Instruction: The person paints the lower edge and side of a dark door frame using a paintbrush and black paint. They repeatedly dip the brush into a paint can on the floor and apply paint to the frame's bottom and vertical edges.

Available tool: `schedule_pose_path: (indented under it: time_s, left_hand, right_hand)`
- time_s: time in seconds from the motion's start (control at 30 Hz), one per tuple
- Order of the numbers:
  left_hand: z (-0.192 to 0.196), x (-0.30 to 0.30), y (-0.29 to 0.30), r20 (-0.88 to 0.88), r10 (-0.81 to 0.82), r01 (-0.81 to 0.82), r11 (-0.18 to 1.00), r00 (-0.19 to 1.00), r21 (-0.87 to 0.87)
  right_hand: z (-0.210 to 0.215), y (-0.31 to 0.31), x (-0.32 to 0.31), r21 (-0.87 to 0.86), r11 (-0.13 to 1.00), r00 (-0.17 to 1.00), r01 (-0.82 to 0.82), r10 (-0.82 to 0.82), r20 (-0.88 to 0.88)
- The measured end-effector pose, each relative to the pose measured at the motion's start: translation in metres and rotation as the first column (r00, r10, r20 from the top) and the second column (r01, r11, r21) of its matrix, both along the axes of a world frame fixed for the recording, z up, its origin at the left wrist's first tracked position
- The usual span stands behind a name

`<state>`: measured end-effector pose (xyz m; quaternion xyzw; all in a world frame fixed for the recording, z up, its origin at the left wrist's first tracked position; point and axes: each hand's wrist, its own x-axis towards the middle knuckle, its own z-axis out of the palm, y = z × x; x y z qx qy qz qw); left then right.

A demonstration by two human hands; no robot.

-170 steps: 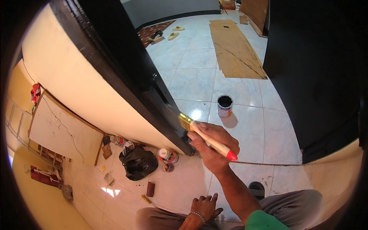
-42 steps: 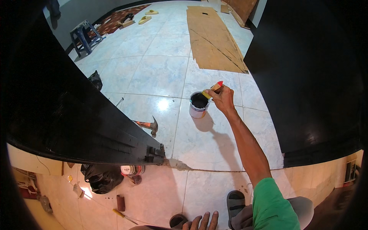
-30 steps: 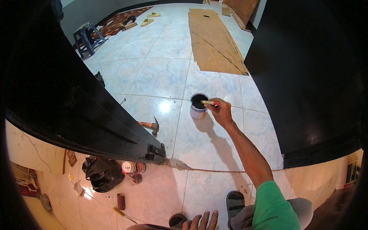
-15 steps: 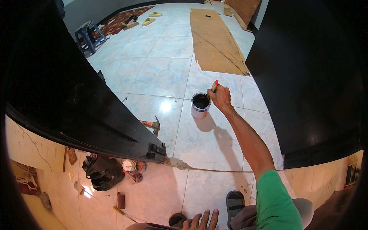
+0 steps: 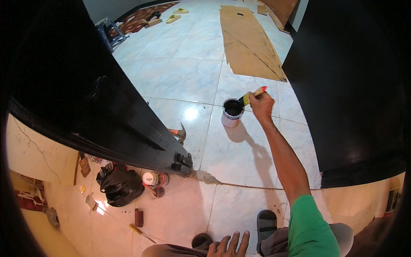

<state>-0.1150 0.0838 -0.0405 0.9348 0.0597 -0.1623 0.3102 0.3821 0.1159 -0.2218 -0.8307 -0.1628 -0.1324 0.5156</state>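
My right hand (image 5: 262, 106) grips a paintbrush (image 5: 255, 92) with a red-tipped wooden handle. Its dark bristles are at the right rim of an open can of black paint (image 5: 231, 119), which stands upright on the tiled floor. My left hand (image 5: 229, 246) lies with fingers spread at the lower edge, by my knee, holding nothing. A black door frame post (image 5: 141, 132) rises at the left, and a black door panel (image 5: 346, 94) stands at the right.
A claw hammer (image 5: 181, 133) lies beyond the post. Nearer are a black plastic bag (image 5: 122, 187), small cans (image 5: 150, 178), a screwdriver (image 5: 135, 229) and a brown block (image 5: 138, 217). Farther off lie a cardboard sheet (image 5: 250, 47), yellow slippers (image 5: 173, 19) and a blue stool (image 5: 112, 36).
The paintbrush has come up out of the can and tilted, so its bristles now show at the rim. My right hand has shifted right relative to the can. The whole view has shifted slightly.
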Motion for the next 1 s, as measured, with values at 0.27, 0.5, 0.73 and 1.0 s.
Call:
schedule_pose_path:
  time_s: [0.27,0.5,0.73,1.0]
  left_hand:
    - [0.007,-0.005,-0.005,0.048,-0.093,0.093,0.996,0.995,-0.004]
    - [0.029,-0.02,-0.008,0.138,-0.208,0.208,0.978,0.968,0.015]
    - [0.036,-0.043,-0.005,0.175,-0.188,0.174,0.98,0.966,0.093]
    - [0.041,-0.057,0.001,0.125,-0.142,0.133,0.988,0.982,0.078]
  right_hand:
    - [-0.019,-0.044,-0.126,0.796,0.564,0.754,0.219,0.42,-0.505]
    - [-0.04,-0.02,-0.318,0.764,0.515,0.552,0.388,0.534,-0.641]
    - [-0.025,0.046,-0.337,0.717,0.66,0.699,0.224,0.404,-0.59]
    - [-0.059,0.024,-0.324,0.607,0.757,0.732,0.243,0.267,-0.626]
